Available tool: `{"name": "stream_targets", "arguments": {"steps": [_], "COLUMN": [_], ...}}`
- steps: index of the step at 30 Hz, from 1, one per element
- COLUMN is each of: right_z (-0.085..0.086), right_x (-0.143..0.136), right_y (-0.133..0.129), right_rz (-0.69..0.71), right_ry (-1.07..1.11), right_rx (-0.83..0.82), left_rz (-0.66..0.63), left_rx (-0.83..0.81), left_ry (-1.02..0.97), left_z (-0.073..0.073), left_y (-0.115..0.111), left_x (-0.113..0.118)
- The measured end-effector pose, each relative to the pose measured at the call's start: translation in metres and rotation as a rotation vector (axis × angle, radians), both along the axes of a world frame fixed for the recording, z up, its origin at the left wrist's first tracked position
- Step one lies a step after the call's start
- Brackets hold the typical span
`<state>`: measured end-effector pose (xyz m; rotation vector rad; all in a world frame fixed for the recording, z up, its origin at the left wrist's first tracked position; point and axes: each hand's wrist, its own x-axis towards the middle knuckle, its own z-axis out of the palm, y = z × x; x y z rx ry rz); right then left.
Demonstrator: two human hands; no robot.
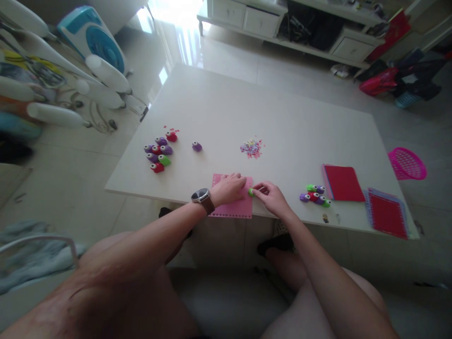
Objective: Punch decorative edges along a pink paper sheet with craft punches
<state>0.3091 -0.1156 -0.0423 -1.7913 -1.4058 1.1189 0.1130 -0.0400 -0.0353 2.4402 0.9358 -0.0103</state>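
Note:
A sheet of pink paper (pixel 231 210) lies at the table's near edge, with small punched holes along its borders. My left hand (pixel 229 186), with a watch at the wrist, rests on the sheet with its fingers lying flat and somewhat spread. At the sheet's right edge, my right hand (pixel 271 197) has its fingers closed on a small green craft paper punch (pixel 251 192), partly hidden by the fingers. Beyond the sheet sits a pile of tiny punched paper bits (pixel 252 148). A lone purple paper punch (pixel 197 146) stands to the left of that pile.
Several coloured punches (pixel 156 149) cluster on the table's left, near some red paper scraps (pixel 172 130). More punches (pixel 313 197) stand to the right, beside a red paper stack (pixel 344 183) and hole-edged red and purple sheets (pixel 386 214). A pink basket (pixel 407 163) stands beyond the table's right edge.

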Motion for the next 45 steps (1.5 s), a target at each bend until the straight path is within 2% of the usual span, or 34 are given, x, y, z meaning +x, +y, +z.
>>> {"name": "stream_targets", "arguments": {"steps": [11,17,25,28,32,36,41,45], "right_z": [0.003,0.005,0.012,0.016,0.016,0.013,0.022,0.028], "right_x": [-0.003,-0.005,-0.008,-0.012,-0.013,-0.005,0.002,-0.006], "right_y": [0.004,0.013,0.022,0.025,0.028,0.026,0.021,0.019], "right_rz": [-0.016,-0.046,-0.044,-0.042,-0.030,0.002,0.045,0.131], "right_ry": [-0.023,-0.141,-0.291,-0.326,-0.327,-0.264,-0.187,-0.235], "right_rx": [-0.039,-0.045,-0.200,-0.211,-0.199,-0.217,-0.169,0.027], "left_rz": [0.014,0.047,0.105,0.105,0.099,0.084,0.027,0.017], "left_rx": [-0.027,-0.067,-0.082,-0.063,-0.022,-0.074,-0.046,-0.061], "left_ry": [0.009,0.007,0.056,0.089,0.119,0.113,0.084,0.062], "left_z": [0.000,0.000,0.001,0.004,0.006,0.004,0.000,0.001], "left_y": [0.001,0.002,0.003,0.002,-0.001,0.002,0.006,0.007], "left_x": [0.002,0.005,0.012,0.013,0.014,0.009,0.003,0.003]}}
